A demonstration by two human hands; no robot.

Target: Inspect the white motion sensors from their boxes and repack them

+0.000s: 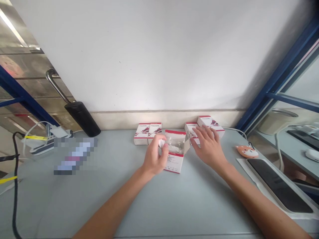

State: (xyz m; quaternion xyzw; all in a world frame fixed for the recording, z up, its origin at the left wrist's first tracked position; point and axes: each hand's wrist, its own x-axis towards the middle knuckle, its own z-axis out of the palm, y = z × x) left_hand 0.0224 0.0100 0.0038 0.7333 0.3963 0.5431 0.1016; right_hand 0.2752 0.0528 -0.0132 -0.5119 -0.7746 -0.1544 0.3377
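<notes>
An open white-and-red carton stands on the grey desk, with clear plastic wrapping showing inside. My left hand is at its left edge, thumb and fingers closed on a white piece that looks like the carton's side flap. To the right, my right hand is open with fingers spread, over the front of a closed small box. Whether those fingers touch that box I cannot tell. Another closed box sits behind the right hand. Two similar boxes stand side by side behind my left hand.
A white wall backs the desk. On the left are a black cylinder, a blurred-out phone-like shape, a power strip and cables. On the right lie an orange animal-face case and a dark-screened phone.
</notes>
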